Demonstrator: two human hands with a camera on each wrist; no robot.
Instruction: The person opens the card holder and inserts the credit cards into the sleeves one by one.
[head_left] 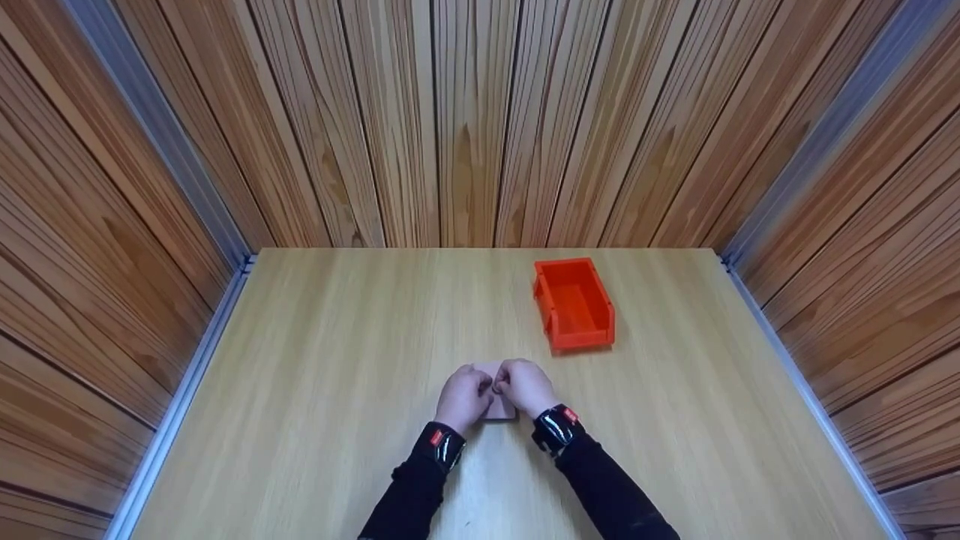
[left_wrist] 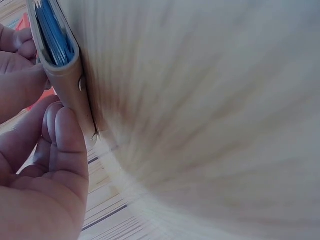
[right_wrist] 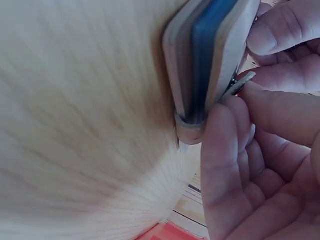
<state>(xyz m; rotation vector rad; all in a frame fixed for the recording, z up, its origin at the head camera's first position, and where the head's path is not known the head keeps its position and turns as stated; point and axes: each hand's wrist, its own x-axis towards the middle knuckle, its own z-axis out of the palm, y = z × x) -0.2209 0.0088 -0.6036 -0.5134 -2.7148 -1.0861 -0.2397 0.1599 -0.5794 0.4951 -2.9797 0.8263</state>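
Observation:
A small pinkish-beige card holder (head_left: 500, 409) lies on the table between the two hands. Blue inner sleeves (left_wrist: 52, 37) show between its covers in the left wrist view, along with a rounded spine. My right hand (head_left: 527, 386) pinches a short strap tab (right_wrist: 240, 85) with a dark snap, which stands up from the upper cover. From the other side my left hand (head_left: 463, 397) grips the card holder, curled fingers at its edge and the thumb against the cover. Part of the cover is hidden under both hands.
An orange-red open bin (head_left: 576, 306) stands beyond the right hand on the wooden table (head_left: 337, 322). Wood-plank walls (head_left: 472, 127) enclose the back and both sides, with metal rails (head_left: 810, 420) along the table's side edges.

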